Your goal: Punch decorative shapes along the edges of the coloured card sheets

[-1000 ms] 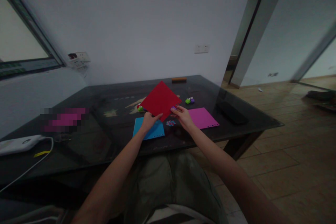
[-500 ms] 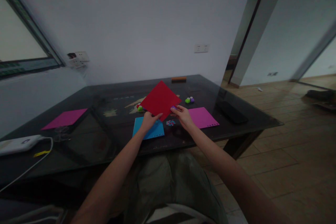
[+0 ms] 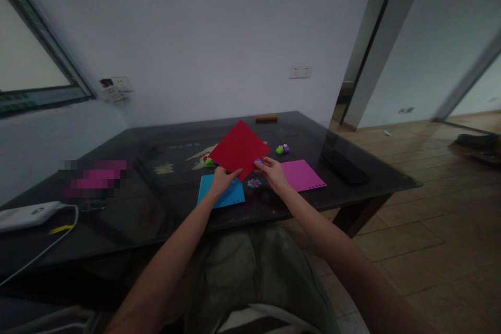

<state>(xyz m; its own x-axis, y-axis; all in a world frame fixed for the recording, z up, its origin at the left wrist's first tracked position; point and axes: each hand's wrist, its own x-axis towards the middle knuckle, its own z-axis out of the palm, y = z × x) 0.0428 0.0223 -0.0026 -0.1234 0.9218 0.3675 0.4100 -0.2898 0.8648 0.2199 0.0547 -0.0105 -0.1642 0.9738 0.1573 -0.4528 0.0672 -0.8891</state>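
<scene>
Dark table [image 3: 156,203] below, hands [image 3: 222,180] [image 3: 275,173] (outstretched) hold red sheet [image 3: 239,149] and purple piece [image 3: 259,160].

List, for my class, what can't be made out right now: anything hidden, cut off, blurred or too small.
Head view: red sheet, far side turned away.
Head view: small purple object, full shape partly covered by the right grip.
Head view: blue sheet, part behind the left grip.
Head view: white device, cut off by the left edge.
Head view: multicoloured pieces, too small to count.
</scene>
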